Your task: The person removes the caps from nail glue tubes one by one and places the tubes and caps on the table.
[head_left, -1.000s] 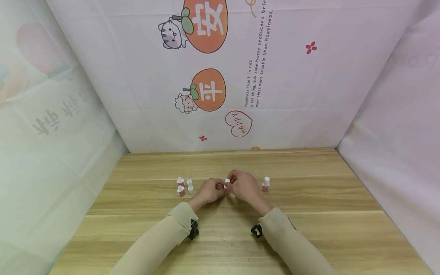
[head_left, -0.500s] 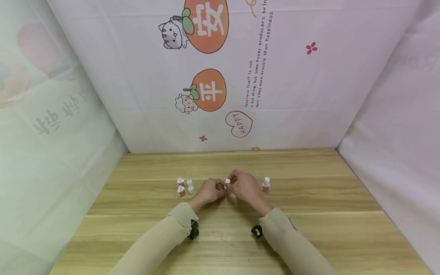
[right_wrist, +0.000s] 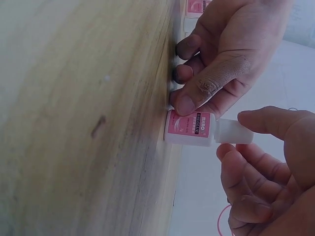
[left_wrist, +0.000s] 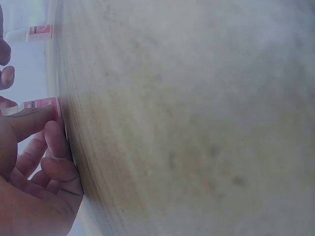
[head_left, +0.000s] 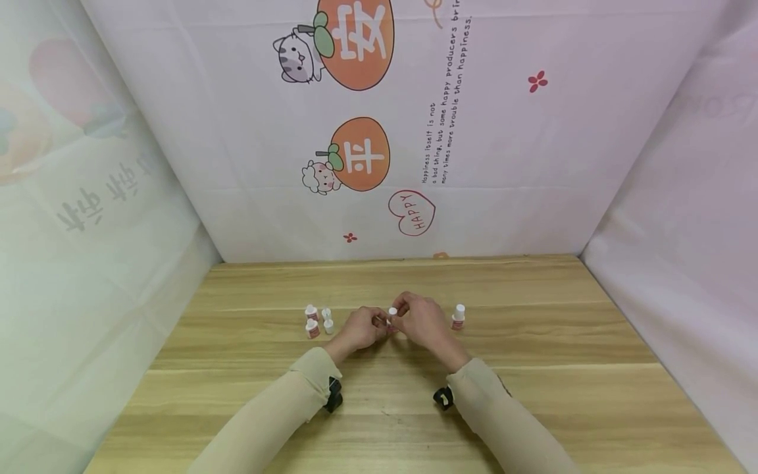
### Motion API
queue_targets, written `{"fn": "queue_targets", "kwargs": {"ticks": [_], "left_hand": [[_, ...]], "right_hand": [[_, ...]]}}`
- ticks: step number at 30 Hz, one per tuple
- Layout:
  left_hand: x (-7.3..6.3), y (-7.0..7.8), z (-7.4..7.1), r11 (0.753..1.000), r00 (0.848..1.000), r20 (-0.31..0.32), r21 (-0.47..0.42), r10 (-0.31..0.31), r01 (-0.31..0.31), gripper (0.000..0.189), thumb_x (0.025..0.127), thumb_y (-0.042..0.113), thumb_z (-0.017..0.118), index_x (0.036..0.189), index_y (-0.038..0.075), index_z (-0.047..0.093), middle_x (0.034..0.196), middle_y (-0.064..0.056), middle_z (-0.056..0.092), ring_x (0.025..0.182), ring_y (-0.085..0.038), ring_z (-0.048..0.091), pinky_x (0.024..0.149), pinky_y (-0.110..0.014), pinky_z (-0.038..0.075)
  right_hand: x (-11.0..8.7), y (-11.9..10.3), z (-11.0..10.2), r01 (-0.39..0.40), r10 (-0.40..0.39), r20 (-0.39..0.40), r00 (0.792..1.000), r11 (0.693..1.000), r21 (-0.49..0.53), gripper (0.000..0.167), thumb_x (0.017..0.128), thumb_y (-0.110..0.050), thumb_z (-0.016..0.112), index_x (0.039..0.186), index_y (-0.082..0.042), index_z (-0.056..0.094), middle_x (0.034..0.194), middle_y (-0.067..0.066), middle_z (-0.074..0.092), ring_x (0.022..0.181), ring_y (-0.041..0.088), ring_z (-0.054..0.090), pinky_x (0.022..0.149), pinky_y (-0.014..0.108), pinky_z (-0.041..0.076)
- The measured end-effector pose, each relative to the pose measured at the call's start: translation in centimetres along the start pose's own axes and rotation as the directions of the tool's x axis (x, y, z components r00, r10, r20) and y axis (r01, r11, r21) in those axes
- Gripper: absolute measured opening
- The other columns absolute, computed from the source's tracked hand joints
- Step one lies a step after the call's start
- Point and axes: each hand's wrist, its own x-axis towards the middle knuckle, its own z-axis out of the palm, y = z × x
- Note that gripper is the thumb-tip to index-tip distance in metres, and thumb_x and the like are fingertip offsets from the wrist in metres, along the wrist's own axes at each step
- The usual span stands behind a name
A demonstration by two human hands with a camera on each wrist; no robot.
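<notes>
A small white glue bottle (right_wrist: pixel 189 129) with a pink label stands upright on the table between my hands. The fingers and thumb of my left hand (head_left: pixel 362 328) grip its body low down. My right hand (head_left: pixel 422 319) pinches the white cap (right_wrist: pixel 234 132) at its top between thumb and fingers. In the right wrist view the cap sits in line with the bottle's neck; whether it is fully seated I cannot tell. Fingers partly cover the bottle in the head and left wrist views.
Left of my hands, two glue bottles (head_left: pixel 312 330) with narrow white tops stand beside two separate white caps (head_left: pixel 328 326). A capped glue bottle (head_left: pixel 458 318) stands to the right. Printed white cloth (head_left: pixel 497 164) walls the wooden table (head_left: pixel 391 408) at back and sides.
</notes>
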Motion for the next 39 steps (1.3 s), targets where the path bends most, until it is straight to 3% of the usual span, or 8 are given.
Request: {"fn": "queue_targets", "kwargs": {"ticks": [39], "left_hand": [[-0.17,0.15,-0.08,0.999,0.998,0.041,-0.002,-0.046,0.046,0.021,0.086,0.004,0.067,0.106,0.008,0.074,0.093,-0.006,0.076,0.081,-0.012,0.067,0.070,-0.023,0.050]], "right_hand": [[-0.16,-0.32,-0.32,-0.010,0.011,0.029,1.000,1.000,-0.017,0.023,0.085,-0.033,0.077,0.100,-0.018,0.069,0.090,-0.005,0.073,0.075,0.014,0.061,0.065,0.030,0.046]]}}
